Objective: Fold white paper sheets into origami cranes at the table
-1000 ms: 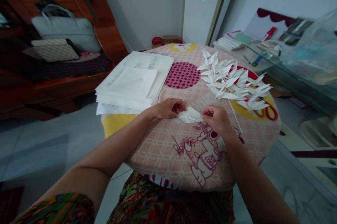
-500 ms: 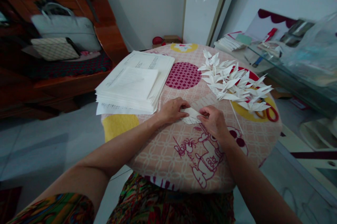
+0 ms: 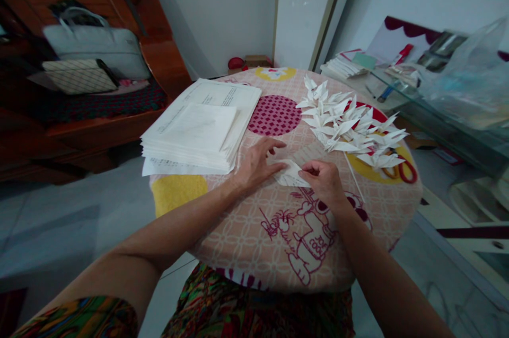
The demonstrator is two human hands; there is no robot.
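Note:
A small piece of folded white paper (image 3: 291, 174) lies on the cloth between my hands, in the middle of the round table. My right hand (image 3: 324, 179) pinches its right edge between thumb and bent fingers. At the left edge, the thumb of my left hand (image 3: 257, 163) rests on or right beside the paper. The other left fingers are raised and spread from the thumb. Just behind the paper lies a greyish strip with printed lines (image 3: 308, 152). Several folded white paper cranes (image 3: 350, 123) are heaped beyond my right hand.
Left on the patterned tablecloth (image 3: 246, 232) stands a stack of printed sheets (image 3: 191, 142) with smaller squares on top. A thin white stick (image 3: 353, 176) and scissors (image 3: 407, 172) lie at the right. A glass-topped stand (image 3: 437, 115) and a wooden bench (image 3: 99, 121) flank the table.
My left fingers have lifted and spread away from the paper, where they pressed it before. The right hand keeps its pinch, and more of the paper shows. The view has shifted slightly.

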